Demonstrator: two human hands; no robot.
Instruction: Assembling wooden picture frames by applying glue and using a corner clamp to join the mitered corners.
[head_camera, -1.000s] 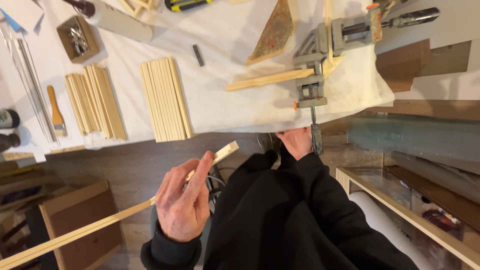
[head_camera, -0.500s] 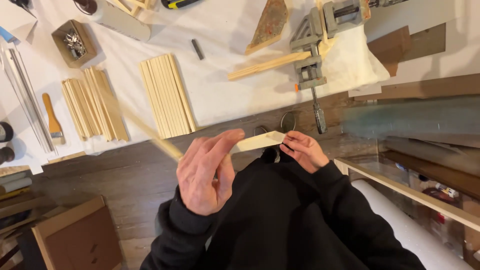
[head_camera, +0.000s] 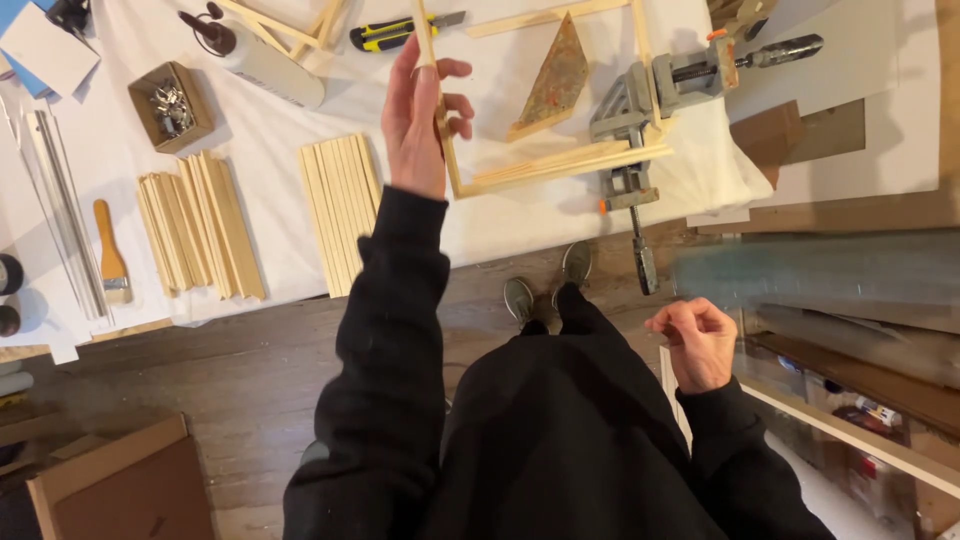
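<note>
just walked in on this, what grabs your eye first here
The left hand, raised over the white sheet, grips a thin wooden strip upright. Right of it, a grey corner clamp pinches a wooden frame. The right hand hangs loosely curled and empty.

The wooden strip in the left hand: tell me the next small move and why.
Probably lower the wooden strip flat onto the white sheet and butt its lower end against the clamped strips. The left hand holds it over the sheet, its end near theirs, while the right hand hangs free, holding nothing visible.
</note>
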